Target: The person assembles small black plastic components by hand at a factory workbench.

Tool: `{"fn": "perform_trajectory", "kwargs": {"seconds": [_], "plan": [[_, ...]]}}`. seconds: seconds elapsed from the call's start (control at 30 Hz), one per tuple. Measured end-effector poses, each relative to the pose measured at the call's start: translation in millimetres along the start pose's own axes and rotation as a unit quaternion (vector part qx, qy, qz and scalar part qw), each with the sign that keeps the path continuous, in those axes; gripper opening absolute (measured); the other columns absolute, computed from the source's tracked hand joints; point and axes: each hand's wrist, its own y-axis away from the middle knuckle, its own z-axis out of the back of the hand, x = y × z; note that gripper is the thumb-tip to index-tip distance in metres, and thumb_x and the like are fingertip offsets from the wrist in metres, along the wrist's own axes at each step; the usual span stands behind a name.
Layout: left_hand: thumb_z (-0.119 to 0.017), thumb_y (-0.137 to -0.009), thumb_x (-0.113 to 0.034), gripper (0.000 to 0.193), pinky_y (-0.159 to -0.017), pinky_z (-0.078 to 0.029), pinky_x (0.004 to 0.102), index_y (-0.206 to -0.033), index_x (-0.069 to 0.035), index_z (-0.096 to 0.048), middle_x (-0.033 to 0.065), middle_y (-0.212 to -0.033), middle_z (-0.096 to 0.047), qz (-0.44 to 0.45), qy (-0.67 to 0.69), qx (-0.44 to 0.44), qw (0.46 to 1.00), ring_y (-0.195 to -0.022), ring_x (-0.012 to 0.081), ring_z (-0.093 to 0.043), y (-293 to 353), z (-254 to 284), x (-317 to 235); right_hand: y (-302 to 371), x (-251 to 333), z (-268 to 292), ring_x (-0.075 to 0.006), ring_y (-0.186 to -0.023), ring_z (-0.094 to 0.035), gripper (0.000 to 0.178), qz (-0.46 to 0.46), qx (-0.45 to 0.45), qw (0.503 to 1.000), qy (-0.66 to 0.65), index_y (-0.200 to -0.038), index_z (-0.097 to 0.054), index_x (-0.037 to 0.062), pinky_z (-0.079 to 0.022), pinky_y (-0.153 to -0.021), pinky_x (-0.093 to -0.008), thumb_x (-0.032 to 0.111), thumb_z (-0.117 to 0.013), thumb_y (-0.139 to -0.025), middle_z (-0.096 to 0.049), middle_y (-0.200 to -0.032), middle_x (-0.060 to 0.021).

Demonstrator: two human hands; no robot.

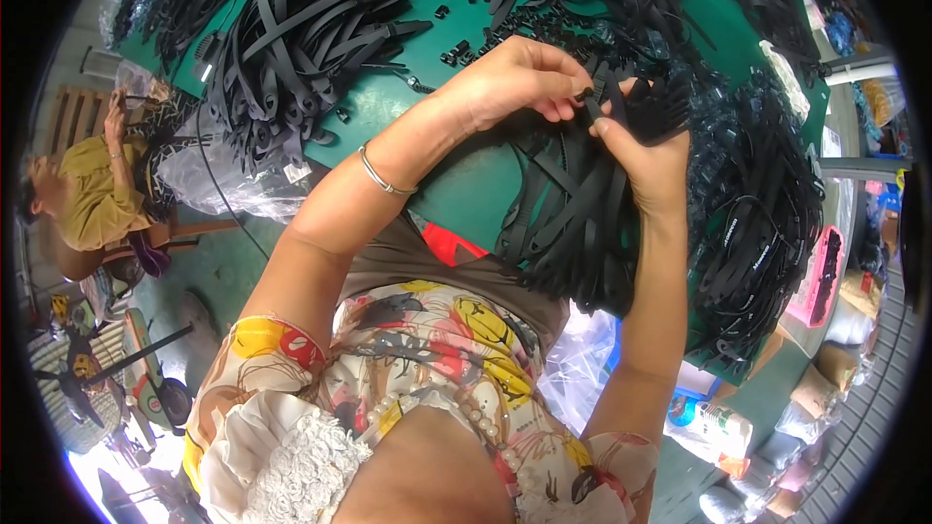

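My left hand (513, 83), with a bangle on its wrist, pinches a small black clip (583, 95) at the end of a strap. My right hand (649, 157) is closed on a black strap (596, 111), thumb on top and fingers partly hidden behind. The two hands nearly meet, and the clip sits between them. More black straps fan out beside the right hand; whether it grips any of those I cannot tell. Below both hands, a heap of loose black straps (573, 199) hangs over the table's near edge.
Small black clips (456, 53) lie scattered on the green table (374, 116). A big strap pile (291, 49) is at the left, another bundle (757, 243) at the right. A pink tray (821, 277) stands past the right edge. Another person (102, 180) sits far left.
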Motion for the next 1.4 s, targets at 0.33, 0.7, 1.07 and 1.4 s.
{"fn": "perform_trajectory", "kwargs": {"seconds": [0.33, 0.7, 1.07, 1.4], "plan": [[-0.059, -0.084, -0.012, 0.018, -0.063, -0.049, 0.0216, -0.095, 0.002, -0.063, 0.0057, -0.081, -0.063, -0.008, -0.019, -0.004, 1.000, -0.069, 0.0107, -0.060, 1.1, -0.9, -1.0, -0.1, -0.1, -0.5, -0.0088, -0.069, -0.057, 0.021, 0.004, 0.009, 1.000, 0.010, -0.089, -0.057, 0.0001, -0.046, -0.066, -0.0222, -0.005, -0.063, -0.070, -0.059, -0.079, -0.0009], [-0.063, -0.083, -0.020, 0.020, -0.054, -0.044, 0.0194, -0.086, -0.001, -0.064, 0.0023, -0.074, -0.062, -0.004, -0.075, 0.026, 0.997, -0.062, 0.0078, -0.055, 0.1, -10.4, -0.7, -3.3, -8.9, 4.9, -0.0080, -0.072, -0.057, 0.022, 0.030, 0.033, 0.999, 0.013, -0.091, -0.057, 0.0007, -0.045, -0.068, -0.0217, -0.005, -0.064, -0.070, -0.060, -0.081, -0.0002], [-0.058, -0.083, -0.015, 0.018, -0.054, -0.038, 0.0204, -0.075, 0.000, -0.063, 0.0002, -0.064, -0.055, -0.022, -0.147, -0.001, 0.989, -0.060, 0.0061, -0.048, 0.5, -15.0, 5.3, 2.3, -11.2, -2.4, -0.0074, -0.079, -0.054, 0.030, 0.056, -0.017, 0.997, 0.046, -0.092, -0.058, 0.0028, -0.044, -0.072, -0.0216, -0.004, -0.073, -0.067, -0.058, -0.089, 0.0011], [-0.060, -0.084, -0.018, 0.018, -0.055, -0.036, 0.0198, -0.074, -0.003, -0.062, 0.0000, -0.069, -0.057, -0.069, -0.019, -0.089, 0.993, -0.061, 0.0059, -0.046, 6.3, -12.3, 6.9, -1.7, -10.5, 3.9, -0.0060, -0.073, -0.051, 0.020, 0.001, -0.010, 0.996, 0.086, -0.084, -0.059, 0.0032, -0.041, -0.068, -0.0208, -0.003, -0.071, -0.069, -0.057, -0.081, 0.0036]]}}
